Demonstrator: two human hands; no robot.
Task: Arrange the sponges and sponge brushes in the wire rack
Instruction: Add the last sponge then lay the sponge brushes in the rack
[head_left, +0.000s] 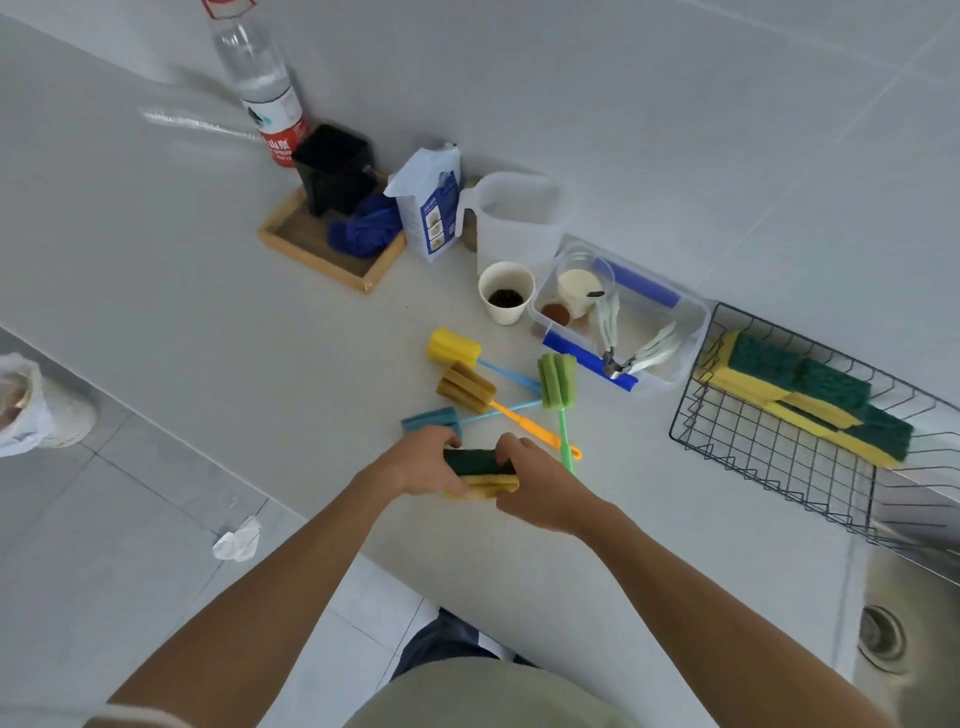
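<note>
Both your hands are on the same thing right now: a small stack of yellow foam sponges with dark green scouring tops (480, 474), held just above the pale grey desk (218, 322) near its front edge. Your left hand (423, 462) has its grip closed round the stack's left end, thumb under, fingers over the green face; your right hand (535, 491) has its grip closed on the right end, fingers curled across the top. Just beyond your knuckles four sponge brushes lie in a loose, crossing heap on the desk: a yellow-headed brush with a light blue handle (453, 349), a brown-headed brush with an orange handle (466, 387), a teal-headed brush with a blue handle (432, 420) right beside your left hand, and a green-headed brush with a green handle (557, 380) whose handle runs down towards your right hand. Well off to your right sits the black wire rack (779, 447), against the wall beside the steel sink (904, 649), and it already holds a row of the same green-and-yellow sponges (810, 387) leaning along its back side. Between the brushes and the rack stands a clear plastic box with blue clips (691, 322).
</note>
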